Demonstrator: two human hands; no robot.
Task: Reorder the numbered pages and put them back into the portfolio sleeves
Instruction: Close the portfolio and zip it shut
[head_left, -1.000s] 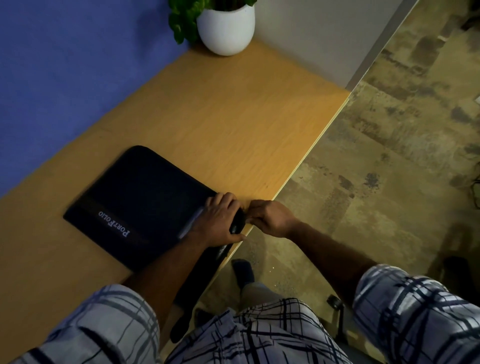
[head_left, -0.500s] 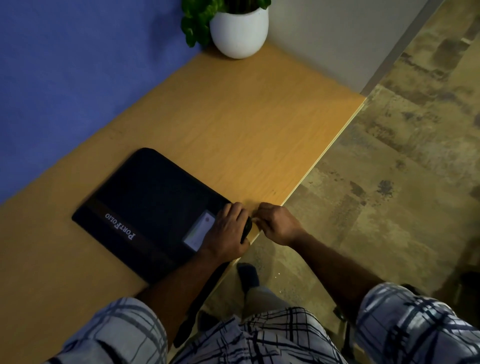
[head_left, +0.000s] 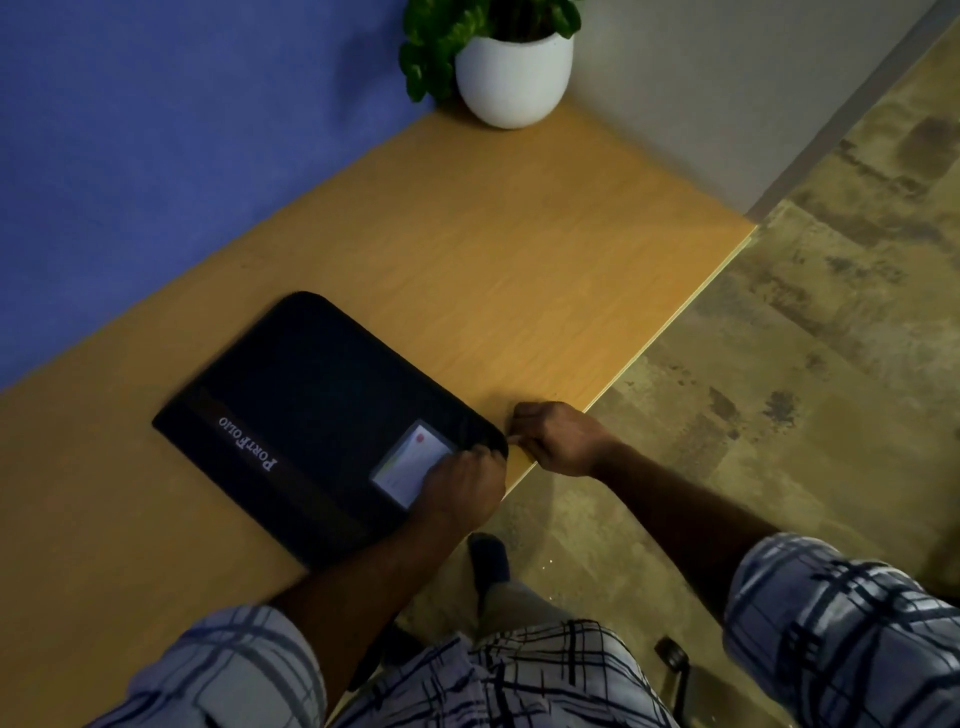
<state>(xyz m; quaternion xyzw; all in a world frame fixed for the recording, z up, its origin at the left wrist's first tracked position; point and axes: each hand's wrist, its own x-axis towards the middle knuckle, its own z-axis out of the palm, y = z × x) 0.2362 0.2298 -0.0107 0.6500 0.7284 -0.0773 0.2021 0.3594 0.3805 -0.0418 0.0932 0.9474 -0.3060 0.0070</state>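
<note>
A closed black portfolio (head_left: 311, 410) marked "PortFolio" lies flat on the wooden desk (head_left: 493, 260). A small card window (head_left: 410, 460) shows near its right corner. My left hand (head_left: 462, 486) rests on that corner, and its curled fingers grip the edge. Just right of the corner is my right hand (head_left: 558, 439), fingers curled, pinching a small zipper pull at the portfolio's rim. No loose pages are in sight.
A white pot with a green plant (head_left: 511, 73) stands at the desk's far end against the wall. The desk edge (head_left: 670, 322) runs diagonally on the right, with mottled floor beyond. A chair caster (head_left: 672, 652) shows below.
My left hand has slid back toward me along the portfolio's corner, uncovering the card window. My right hand stays at the corner, and the view has shifted slightly.
</note>
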